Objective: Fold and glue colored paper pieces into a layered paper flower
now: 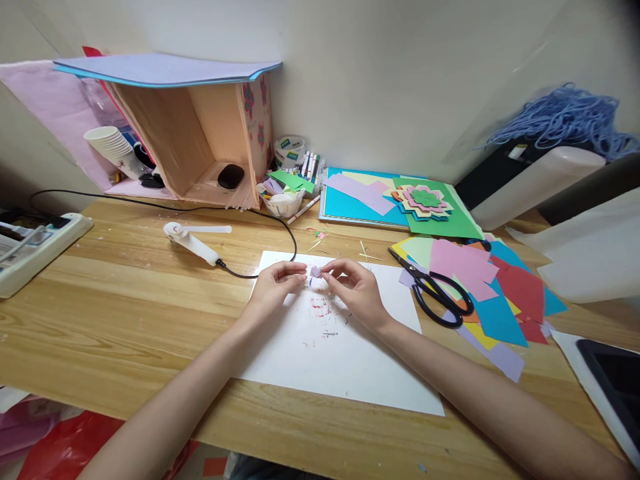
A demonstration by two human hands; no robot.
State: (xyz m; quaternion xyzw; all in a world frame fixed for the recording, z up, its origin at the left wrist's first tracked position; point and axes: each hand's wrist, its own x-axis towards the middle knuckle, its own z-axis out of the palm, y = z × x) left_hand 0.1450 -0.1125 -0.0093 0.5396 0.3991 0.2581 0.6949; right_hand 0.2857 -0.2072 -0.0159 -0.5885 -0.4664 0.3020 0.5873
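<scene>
Above a white paper sheet (340, 360) marked with red and dark smudges, my two hands face each other. My right hand (353, 287) pinches a small purple paper piece (315, 272) between thumb and fingers. Close to the piece's left side is my left hand (280, 287), its fingertips drawn near the thumb; whether it grips anything is too small to tell. A small whitish item with a blue mark (316, 283) shows just below the purple piece. Black-handled scissors (440, 297) lie to the right on coloured paper scraps (505, 320).
A white glue gun (195, 245) with a black cord lies left of the sheet. Behind stand an open cardboard box (175, 133) and a small bowl (284, 205). A layered paper flower (423, 200) rests on coloured sheets. A power strip (45, 250) is far left.
</scene>
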